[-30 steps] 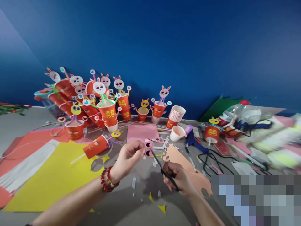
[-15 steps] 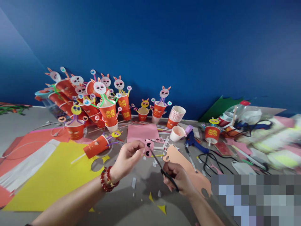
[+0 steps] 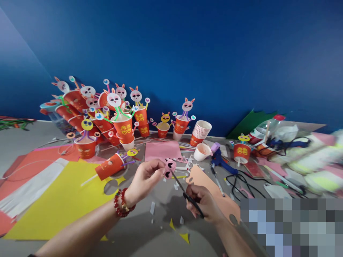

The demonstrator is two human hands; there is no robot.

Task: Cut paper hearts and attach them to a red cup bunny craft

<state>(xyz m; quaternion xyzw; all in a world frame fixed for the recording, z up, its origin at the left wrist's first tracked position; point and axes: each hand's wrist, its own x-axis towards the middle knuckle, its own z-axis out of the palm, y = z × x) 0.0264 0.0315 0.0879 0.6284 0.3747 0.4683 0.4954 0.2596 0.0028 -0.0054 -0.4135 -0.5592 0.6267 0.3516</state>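
Observation:
Between the thumb and fingers of my left hand (image 3: 147, 180) is a small pink paper cutout (image 3: 169, 168) with black eye shapes on it. My right hand (image 3: 202, 203) grips the dark handles of a pair of scissors (image 3: 180, 185). The scissor tips reach to the cutout and look to be touching it near the eyes. Whether the blades are parted I cannot make out. Small white and yellow paper scraps (image 3: 184, 238) lie on the grey table below my hands. Beyond the cutout is a pink paper sheet (image 3: 162, 150).
Red cups with paper animal faces (image 3: 123, 130) crowd the back left. A tipped cup (image 3: 108, 167) lies near yellow paper (image 3: 53, 207). To the right are a blue glue gun (image 3: 223, 162) with its cord, peach paper (image 3: 211, 189), a pen (image 3: 218, 182) and stacked cups (image 3: 201, 130).
The pink cutout has turned slightly in my left fingers against the scissor tips. Both hands stay in nearly the same place, and the things on the table have not moved.

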